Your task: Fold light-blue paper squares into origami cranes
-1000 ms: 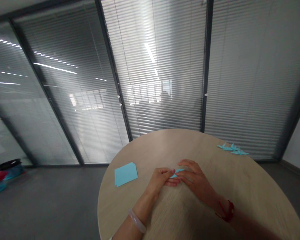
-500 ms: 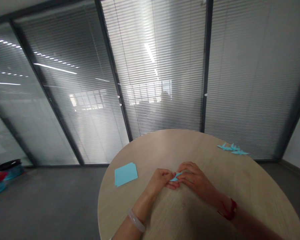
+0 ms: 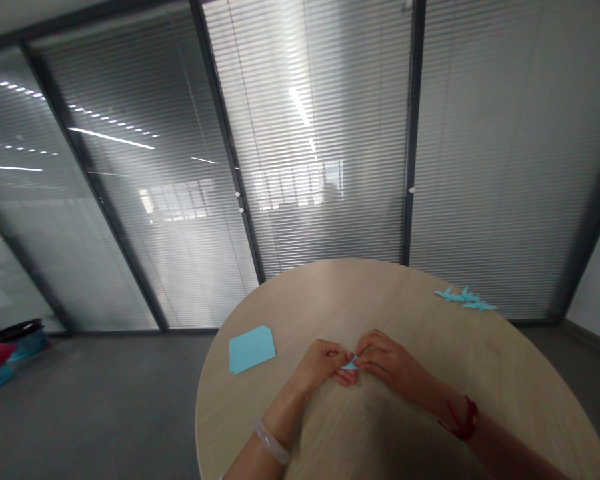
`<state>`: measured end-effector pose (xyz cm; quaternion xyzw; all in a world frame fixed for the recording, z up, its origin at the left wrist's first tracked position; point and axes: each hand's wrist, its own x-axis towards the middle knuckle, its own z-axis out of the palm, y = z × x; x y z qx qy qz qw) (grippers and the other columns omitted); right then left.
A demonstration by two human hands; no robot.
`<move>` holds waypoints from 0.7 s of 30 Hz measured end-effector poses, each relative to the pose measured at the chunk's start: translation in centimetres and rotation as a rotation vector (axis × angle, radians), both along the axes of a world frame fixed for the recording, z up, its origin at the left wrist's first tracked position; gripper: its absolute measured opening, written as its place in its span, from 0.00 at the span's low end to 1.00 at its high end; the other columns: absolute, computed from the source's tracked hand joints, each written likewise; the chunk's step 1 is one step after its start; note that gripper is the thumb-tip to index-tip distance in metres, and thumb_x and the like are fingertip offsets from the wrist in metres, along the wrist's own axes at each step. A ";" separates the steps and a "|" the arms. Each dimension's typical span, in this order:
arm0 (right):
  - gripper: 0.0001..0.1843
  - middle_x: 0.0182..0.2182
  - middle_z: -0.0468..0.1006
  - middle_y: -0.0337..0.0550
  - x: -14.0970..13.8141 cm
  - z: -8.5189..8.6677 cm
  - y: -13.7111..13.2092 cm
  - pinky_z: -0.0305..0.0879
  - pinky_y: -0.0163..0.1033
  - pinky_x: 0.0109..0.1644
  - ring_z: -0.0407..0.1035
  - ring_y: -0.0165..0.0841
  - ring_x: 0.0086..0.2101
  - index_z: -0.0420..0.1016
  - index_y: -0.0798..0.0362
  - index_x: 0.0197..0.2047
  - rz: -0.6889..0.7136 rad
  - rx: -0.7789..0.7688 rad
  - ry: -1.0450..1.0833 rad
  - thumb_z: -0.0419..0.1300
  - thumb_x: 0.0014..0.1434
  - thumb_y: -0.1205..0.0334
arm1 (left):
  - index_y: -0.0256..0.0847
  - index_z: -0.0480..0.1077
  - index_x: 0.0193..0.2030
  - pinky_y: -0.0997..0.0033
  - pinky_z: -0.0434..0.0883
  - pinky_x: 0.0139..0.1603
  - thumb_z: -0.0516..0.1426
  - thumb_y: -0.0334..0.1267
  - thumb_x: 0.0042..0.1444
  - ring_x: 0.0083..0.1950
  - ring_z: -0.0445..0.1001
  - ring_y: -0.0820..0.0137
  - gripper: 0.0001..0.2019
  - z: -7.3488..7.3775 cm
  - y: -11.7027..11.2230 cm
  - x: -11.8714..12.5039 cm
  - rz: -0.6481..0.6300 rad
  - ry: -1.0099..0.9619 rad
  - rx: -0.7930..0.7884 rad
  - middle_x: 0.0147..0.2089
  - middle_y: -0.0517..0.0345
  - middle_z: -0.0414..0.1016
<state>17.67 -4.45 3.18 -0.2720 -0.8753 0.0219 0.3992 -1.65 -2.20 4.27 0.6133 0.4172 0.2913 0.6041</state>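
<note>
My left hand (image 3: 324,363) and my right hand (image 3: 387,363) meet at the middle of a round wooden table (image 3: 430,413). Both pinch a small folded piece of light blue paper (image 3: 351,365), of which only a sliver shows between the fingertips. The fingers of both hands are curled closed on it. A pale bangle circles my left wrist and a red cord my right wrist.
A stack of light blue paper sheets (image 3: 251,348) lies on the table to the left of my hands. Several folded blue paper figures (image 3: 464,298) rest near the far right rim. Glass walls with blinds stand behind. Coloured items (image 3: 5,347) lie on the floor at far left.
My right hand has slid toward me and closed up against the left. The blue paper, earlier showing as a longer strip, is now almost covered by the fingertips.
</note>
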 end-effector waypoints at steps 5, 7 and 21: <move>0.19 0.32 0.76 0.44 -0.5 0.5 -0.3 0.70 0.41 0.42 0.69 0.34 0.36 0.76 0.50 0.37 -0.087 0.142 -0.063 0.44 0.69 0.63 | 0.34 0.76 0.27 0.62 0.73 0.36 0.64 0.54 0.41 0.31 0.78 0.61 0.21 0.2 -0.1 0.2 0.046 -0.036 -0.017 0.27 0.50 0.79; 0.18 0.33 0.76 0.44 -0.7 0.3 -0.3 0.69 0.42 0.42 0.69 0.35 0.36 0.76 0.50 0.37 -0.145 0.182 -0.090 0.45 0.68 0.65 | 0.33 0.76 0.29 0.62 0.73 0.37 0.63 0.53 0.43 0.32 0.78 0.61 0.21 0.2 -0.1 0.2 0.045 -0.063 -0.016 0.28 0.50 0.79; 0.15 0.38 0.78 0.49 -0.4 -0.7 0.2 0.69 0.45 0.43 0.70 0.38 0.40 0.78 0.51 0.41 -0.331 0.262 0.022 0.49 0.67 0.61 | 0.32 0.77 0.34 0.60 0.73 0.42 0.65 0.56 0.41 0.36 0.79 0.58 0.25 0.5 -0.3 0.4 0.031 -0.167 0.030 0.32 0.48 0.80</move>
